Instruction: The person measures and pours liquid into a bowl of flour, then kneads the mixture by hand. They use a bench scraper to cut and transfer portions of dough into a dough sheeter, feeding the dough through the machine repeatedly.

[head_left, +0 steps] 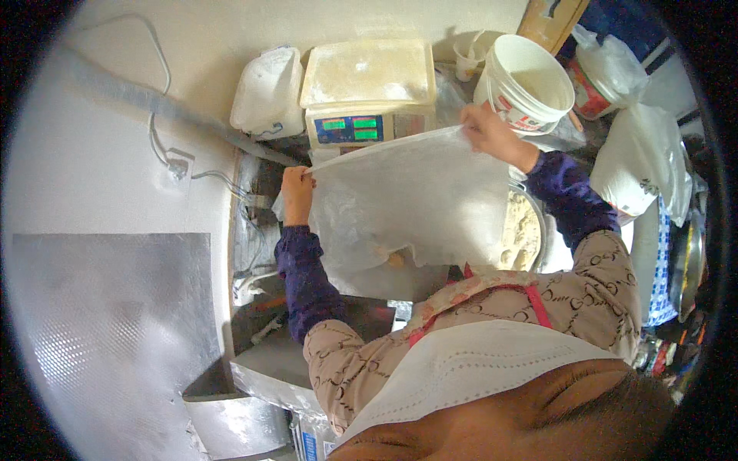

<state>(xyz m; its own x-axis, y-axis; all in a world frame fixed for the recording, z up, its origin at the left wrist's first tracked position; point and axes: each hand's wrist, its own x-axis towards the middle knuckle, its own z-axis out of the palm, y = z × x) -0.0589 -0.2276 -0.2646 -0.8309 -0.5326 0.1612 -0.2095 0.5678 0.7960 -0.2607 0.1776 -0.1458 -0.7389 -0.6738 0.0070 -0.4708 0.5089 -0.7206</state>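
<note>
A translucent plastic sheet (403, 190), perhaps a bag, hangs stretched between my two hands. My left hand (297, 193) pinches its upper left corner. The upper right corner is gripped by my right hand (496, 135), raised higher and close to the white bucket (533, 80). Behind the plastic's right edge shows a round metal bowl (543, 230) holding pale dough or a floury mix (519, 227). Most of that bowl is hidden by the plastic and my right sleeve. A digital scale (369, 92) with lit green displays stands just beyond the plastic's top edge.
Left of the scale sits a floury white plastic tub (268, 92). A clear plastic cup (468, 57) stands by the wall. Filled white sacks (634, 161) crowd the right side. A power cable (164, 75) runs down to a wall socket (179, 167). Lower left are metal bins (242, 426).
</note>
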